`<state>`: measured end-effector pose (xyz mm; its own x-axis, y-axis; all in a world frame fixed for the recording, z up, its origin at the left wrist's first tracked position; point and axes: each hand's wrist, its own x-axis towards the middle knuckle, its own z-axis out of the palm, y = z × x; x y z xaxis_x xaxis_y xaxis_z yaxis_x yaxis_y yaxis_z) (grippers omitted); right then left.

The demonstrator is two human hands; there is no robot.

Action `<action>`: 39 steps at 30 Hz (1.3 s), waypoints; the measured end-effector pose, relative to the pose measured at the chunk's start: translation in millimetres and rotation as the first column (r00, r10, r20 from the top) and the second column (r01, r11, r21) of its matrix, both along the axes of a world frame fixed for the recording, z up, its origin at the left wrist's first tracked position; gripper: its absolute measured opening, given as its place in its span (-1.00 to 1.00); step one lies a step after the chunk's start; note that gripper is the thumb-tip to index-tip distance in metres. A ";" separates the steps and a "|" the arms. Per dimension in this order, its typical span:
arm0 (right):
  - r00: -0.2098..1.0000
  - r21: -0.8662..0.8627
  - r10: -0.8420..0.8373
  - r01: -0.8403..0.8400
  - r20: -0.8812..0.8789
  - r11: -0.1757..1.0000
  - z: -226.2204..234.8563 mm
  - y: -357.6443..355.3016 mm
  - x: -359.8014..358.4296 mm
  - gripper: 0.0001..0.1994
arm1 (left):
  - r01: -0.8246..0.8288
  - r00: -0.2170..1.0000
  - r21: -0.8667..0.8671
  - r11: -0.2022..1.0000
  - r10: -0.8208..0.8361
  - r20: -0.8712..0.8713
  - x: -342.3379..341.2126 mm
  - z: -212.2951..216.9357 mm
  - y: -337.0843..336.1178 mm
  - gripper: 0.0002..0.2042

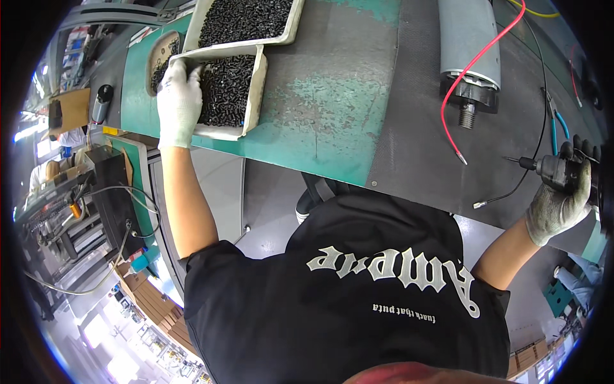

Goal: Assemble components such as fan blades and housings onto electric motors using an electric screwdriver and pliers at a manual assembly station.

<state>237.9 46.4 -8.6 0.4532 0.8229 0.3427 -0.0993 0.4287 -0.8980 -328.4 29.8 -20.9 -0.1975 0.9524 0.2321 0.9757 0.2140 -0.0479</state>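
Two pale bins (254, 102) and one smaller tray (152, 61) hold small black parts (227, 93); one grey cylinder (469, 38) lies rightward. The left hand (179, 105) overlaps the nearer bin's left edge, parts beside its fingers; the right hand (555, 214) wraps around one power driver (555, 174). Left fingertips are partly hidden, so I cannot tell their grip; the driver's rear fades into darkness

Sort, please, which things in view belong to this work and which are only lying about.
Likely belonging:
nearer bin, at left hand
black parts
power driver, in right hand
grey cylinder, perhaps

Probably lying about, untouched:
blue-handled pliers
cardboard
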 end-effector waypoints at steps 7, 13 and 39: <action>0.788 0.097 0.477 -0.480 -0.390 0.872 42.7 -19.0 -15.1 -0.64 | -0.098 -0.366 0.477 0.873 -0.478 0.799 127.0 25.6 -35.0 -0.83; 0.957 0.237 0.283 -0.262 -0.057 0.936 68.3 -27.6 -124.5 -0.75 | 0.362 -0.914 0.288 0.887 0.275 0.299 273.1 0.3 -40.7 -0.77; 0.992 0.182 0.127 -0.127 0.010 0.975 62.3 -14.8 -108.0 -0.68 | 0.376 -0.767 0.313 0.872 0.103 0.634 314.8 -25.0 -35.3 -0.62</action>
<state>129.9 31.5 53.8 0.3498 0.7977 0.4912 -0.1643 0.5684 -0.8062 -13.6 -5.5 -45.9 0.3882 0.9215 0.0085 -0.6426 0.2641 0.7193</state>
